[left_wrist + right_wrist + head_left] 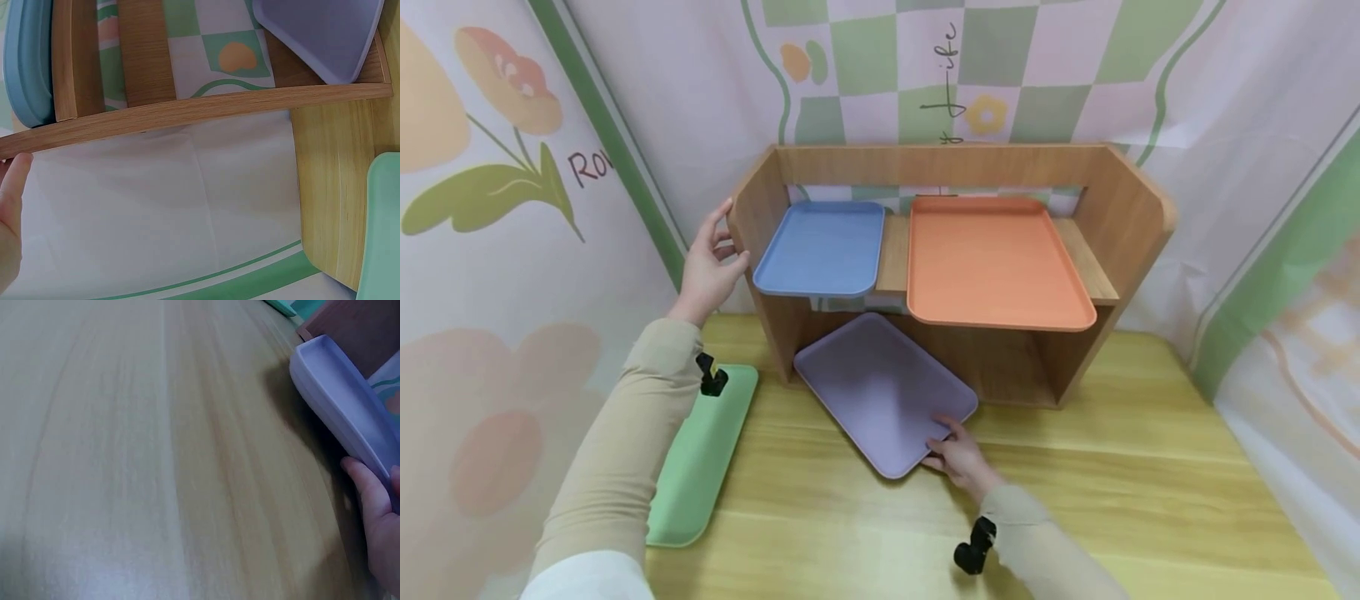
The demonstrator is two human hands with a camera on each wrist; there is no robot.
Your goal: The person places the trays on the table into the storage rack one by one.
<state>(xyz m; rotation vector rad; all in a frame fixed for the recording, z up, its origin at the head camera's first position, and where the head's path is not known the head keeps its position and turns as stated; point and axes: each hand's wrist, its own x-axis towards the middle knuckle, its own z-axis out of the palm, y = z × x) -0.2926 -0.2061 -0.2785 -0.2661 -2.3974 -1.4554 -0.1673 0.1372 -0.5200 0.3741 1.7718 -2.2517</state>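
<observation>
Head view: right hand [958, 458] pinches the near corner of the purple tray [883, 387], thumb on top of the rim, fingers under. That tray lies on the table [1150, 467], its far end poking into the lower opening of the wooden shelf [1120, 208]. Left hand [707, 267] rests relaxed against the shelf's left side panel, fingers straight, gripping nothing; left wrist view shows only a fingertip [15, 178] at the panel edge.

Tray looks like thin stiff plastic, light, smooth and probably a bit slippery; raised rim is the obvious hold, corner or long edge. One-corner grip may let it tip or swing.

Containers: blue tray [820, 248] and orange tray [992, 258] sit side by side on the upper shelf board, both empty. Green tray [700, 458] lies on the table at left, partly under the left sleeve, nothing seen in it. Purple tray is empty too.
</observation>
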